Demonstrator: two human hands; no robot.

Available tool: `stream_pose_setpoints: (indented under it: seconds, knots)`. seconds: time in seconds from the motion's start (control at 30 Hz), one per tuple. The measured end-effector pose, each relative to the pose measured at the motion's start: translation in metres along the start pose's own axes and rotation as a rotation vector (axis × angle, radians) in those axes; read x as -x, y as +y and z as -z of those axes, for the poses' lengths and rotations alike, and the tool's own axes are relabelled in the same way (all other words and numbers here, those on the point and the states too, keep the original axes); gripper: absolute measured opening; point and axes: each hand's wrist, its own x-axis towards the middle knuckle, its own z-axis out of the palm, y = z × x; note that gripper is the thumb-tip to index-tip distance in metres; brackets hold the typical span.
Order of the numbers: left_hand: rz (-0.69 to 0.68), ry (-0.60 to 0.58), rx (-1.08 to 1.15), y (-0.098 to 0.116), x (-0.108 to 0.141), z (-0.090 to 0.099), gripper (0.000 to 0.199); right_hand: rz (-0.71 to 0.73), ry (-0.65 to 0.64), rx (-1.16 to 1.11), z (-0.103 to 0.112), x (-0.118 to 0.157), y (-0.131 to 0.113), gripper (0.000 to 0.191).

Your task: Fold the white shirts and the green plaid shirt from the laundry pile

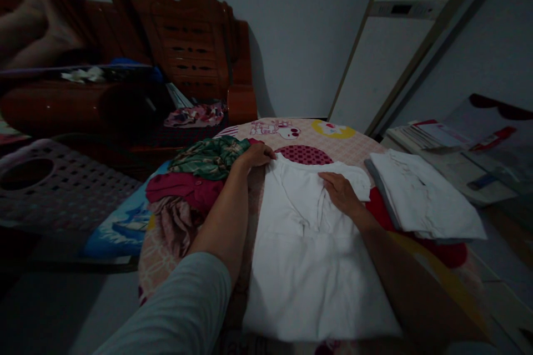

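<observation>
A white garment [308,272] lies spread on a round table with a patterned pink cloth [358,147]. My left hand [258,156] pinches the garment's upper left corner between thumb and fingers. Resting on its upper right part is my right hand [339,191], with the fingers stretched out over the fabric. Part of the cloth on that side is folded over beyond the fingers. To the right sits a stack of folded clothes [428,194], white on top. Left of my left forearm are a green patterned cloth [210,158] and a crumpled magenta garment [185,188].
A wooden bench [187,39] stands behind at the left, with a person's bare feet [54,28] at its far end. A woven plastic chair [62,188] and a blue bag [125,227] are left of the table. Papers [433,136] lie on a side surface at right.
</observation>
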Motion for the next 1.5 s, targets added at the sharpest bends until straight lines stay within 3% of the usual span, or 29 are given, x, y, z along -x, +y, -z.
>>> stream_pose_setpoints:
  seconds: [0.2,0.47,0.57,0.77,0.87,0.97,1.07,1.17,1.3,1.4,1.5]
  knots:
    - [0.005,0.009,-0.043,-0.008,-0.001,-0.002,0.031,-0.074,0.035,0.055,-0.008,-0.009,-0.002,0.032]
    - [0.007,0.029,-0.098,-0.004,-0.004,-0.007,0.026,-0.190,0.192,-0.115,-0.003,-0.010,-0.011,0.020]
    - [0.002,0.064,-0.106,-0.001,-0.003,-0.009,0.026,-0.174,0.217,-0.008,0.000,-0.009,-0.012,0.018]
    - [0.073,0.121,-0.182,0.005,0.001,-0.012,0.021,-0.240,0.135,0.201,-0.006,-0.007,-0.009,0.020]
    - [0.123,0.195,-0.221,0.021,-0.002,-0.013,0.024,-0.243,0.128,0.242,-0.009,-0.006,-0.007,0.019]
    - [-0.001,0.223,-0.129,0.060,-0.008,-0.023,0.020,-0.256,0.108,0.252,-0.010,-0.007,-0.009,0.019]
    - [-0.212,-0.001,0.158,0.105,-0.009,-0.048,0.017,-0.266,0.117,0.187,-0.004,-0.008,-0.010,0.019]
    - [-0.318,-0.167,0.288,0.127,-0.006,-0.076,0.013,-0.269,0.154,0.084,0.014,-0.010,-0.003,0.020]
    - [-0.327,-0.288,0.453,0.116,-0.004,-0.095,0.020,-0.326,0.150,0.109,0.050,-0.012,0.021,0.023]
    - [-0.365,-0.334,0.523,0.105,-0.007,-0.096,0.025,-0.284,-0.038,0.165,0.064,-0.008,0.037,0.027]
    - [-0.387,-0.329,0.521,0.103,-0.008,-0.095,0.026,-0.206,-0.185,0.214,0.060,-0.001,0.045,0.035]
